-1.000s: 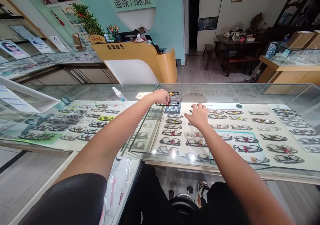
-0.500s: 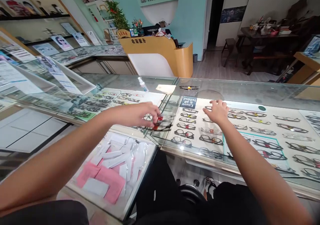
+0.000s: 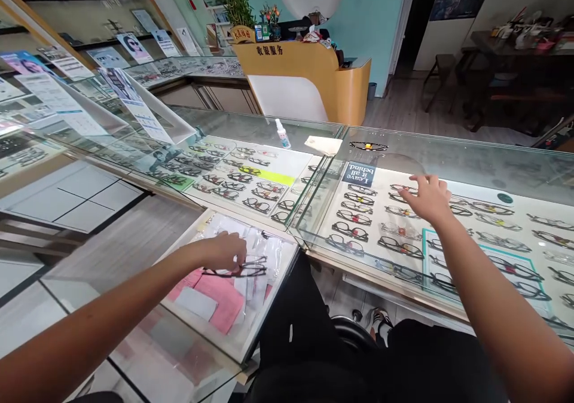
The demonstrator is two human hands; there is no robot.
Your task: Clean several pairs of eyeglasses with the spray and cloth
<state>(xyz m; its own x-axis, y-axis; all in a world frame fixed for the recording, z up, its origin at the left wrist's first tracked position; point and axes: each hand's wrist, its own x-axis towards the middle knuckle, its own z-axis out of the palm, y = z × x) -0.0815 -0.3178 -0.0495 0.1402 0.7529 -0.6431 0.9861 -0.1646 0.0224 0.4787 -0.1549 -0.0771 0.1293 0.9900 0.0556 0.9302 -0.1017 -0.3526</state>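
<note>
My left hand (image 3: 224, 252) is closed on a pair of dark-framed glasses (image 3: 240, 268) and holds them just above an open drawer (image 3: 210, 331) below the counter, over clear plastic sleeves and pink papers (image 3: 215, 298). Fingers spread, my right hand (image 3: 426, 198) lies flat on the glass counter top (image 3: 470, 170) and holds nothing. Under the glass lie rows of display glasses (image 3: 354, 217). Another pair of glasses (image 3: 368, 146) lies on the glass farther back.
A small spray bottle (image 3: 281, 134) and a cream cloth (image 3: 323, 144) sit on the glass near the far edge. An orange reception desk (image 3: 305, 71) stands behind. More showcases with leaflets run along the left. A stool (image 3: 354, 331) is beneath me.
My left hand has carried the glasses from the far side of the counter top back toward me and down over the open drawer. My right hand stayed flat on the glass.
</note>
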